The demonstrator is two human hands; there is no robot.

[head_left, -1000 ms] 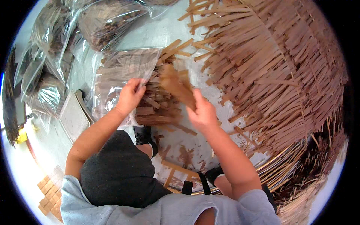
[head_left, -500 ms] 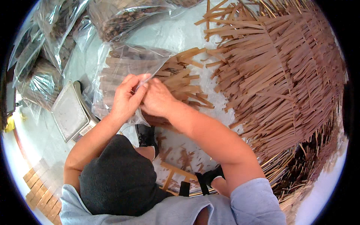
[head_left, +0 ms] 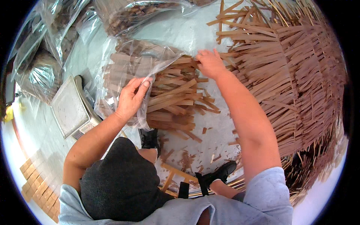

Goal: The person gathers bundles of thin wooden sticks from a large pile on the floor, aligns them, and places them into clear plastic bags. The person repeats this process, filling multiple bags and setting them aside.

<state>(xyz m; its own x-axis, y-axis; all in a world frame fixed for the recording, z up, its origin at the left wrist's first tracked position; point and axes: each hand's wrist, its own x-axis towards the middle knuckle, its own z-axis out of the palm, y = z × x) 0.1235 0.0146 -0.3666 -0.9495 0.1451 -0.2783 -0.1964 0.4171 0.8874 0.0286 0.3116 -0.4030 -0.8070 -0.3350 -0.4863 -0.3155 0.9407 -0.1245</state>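
Observation:
A clear plastic bag (head_left: 129, 50) lies over a bundle of flat brown strips (head_left: 176, 88), whose right ends stick out of its mouth. My left hand (head_left: 131, 96) pinches the edge of the bag's mouth between thumb and fingers, above the middle of the bundle. Off to the right, my right hand (head_left: 212, 63) is at the far right end of the bundle, its fingers bent in at the strip ends. Whatever is between those fingers is too small to make out.
A large pile of brown strips (head_left: 277, 90) covers the right side. Left of the bundle stands a scale (head_left: 69, 107). Filled plastic bags (head_left: 41, 75) lie at the far left. Brown scraps (head_left: 187, 159) litter the floor by my black shoes (head_left: 223, 172).
My hands have parted. The right hand has moved right and away from me to the strip ends; the left keeps its grip on the bag's edge. More of the strips show.

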